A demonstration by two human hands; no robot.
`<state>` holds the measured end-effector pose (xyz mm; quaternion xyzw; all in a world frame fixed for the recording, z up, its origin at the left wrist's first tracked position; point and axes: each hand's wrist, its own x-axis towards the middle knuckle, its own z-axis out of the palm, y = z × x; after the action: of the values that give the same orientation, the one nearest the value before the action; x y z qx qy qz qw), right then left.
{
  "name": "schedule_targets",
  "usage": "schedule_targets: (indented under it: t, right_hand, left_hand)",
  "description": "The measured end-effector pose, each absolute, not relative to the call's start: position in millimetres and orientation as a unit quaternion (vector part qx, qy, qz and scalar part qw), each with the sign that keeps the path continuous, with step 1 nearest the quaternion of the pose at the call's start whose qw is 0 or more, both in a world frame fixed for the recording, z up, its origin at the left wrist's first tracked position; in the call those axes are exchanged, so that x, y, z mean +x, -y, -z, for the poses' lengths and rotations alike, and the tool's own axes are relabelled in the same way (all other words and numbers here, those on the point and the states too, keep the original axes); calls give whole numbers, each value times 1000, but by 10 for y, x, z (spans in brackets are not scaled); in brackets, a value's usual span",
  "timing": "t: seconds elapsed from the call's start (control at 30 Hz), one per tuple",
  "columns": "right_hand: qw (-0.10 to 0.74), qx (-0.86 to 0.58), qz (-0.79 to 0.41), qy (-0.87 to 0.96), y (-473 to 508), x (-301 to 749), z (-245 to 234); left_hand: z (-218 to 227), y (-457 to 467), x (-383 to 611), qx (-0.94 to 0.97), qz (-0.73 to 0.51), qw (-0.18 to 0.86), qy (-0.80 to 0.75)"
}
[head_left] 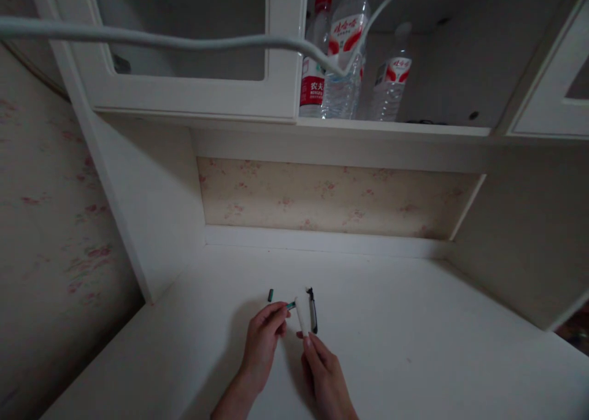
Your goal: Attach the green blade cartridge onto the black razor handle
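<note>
**Green piece (291, 306) held up to the white stick (300, 317)**

Lower centre of the frame: the left hand (265, 334) pinches the green piece between thumb and fingers, and the right hand (323, 368) grasps the stick by its lower end. For fine work like this, the right hand would do best to keep the stick steady while the left makes the small adjustments. The green piece points across the stick; if the two are to line up, a turn of the left wrist should help. A light pinch seems enough, as a hard squeeze could make so small a thing slip.

The green piece pokes out to the right of the left fingertips, close to the stick's upper end; whether they touch, I cannot tell. The stick rises from the right fingertips, leaning left. Right of it lies the black strip (313, 313), its lower end close to the right fingers. The loose piece (270, 295) lies on the table (391, 322), above the left hand in the frame.
</note>
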<state>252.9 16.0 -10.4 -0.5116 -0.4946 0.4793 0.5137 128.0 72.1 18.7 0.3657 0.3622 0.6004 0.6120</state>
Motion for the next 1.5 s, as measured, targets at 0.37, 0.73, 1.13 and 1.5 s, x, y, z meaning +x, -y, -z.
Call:
schedule_targets:
  t: [0.37, 0.73, 1.13, 1.5]
  right_hand:
    - [513, -521, -454, 509, -240, 2495, 176]
    - [520, -503, -438, 534, -176, 2521, 59]
    - [521, -510, -443, 521, -153, 2528, 118]
    - [536, -524, -438, 497, -163, 2539, 153]
  left_hand:
    - [-257, -727, 1285, 364, -603, 600, -379]
    - [-169, -743, 1243, 416, -580, 576, -399]
    - [-177, -741, 1223, 434, -574, 560, -410]
    - [-223, -710, 1225, 444, -570, 547, -423]
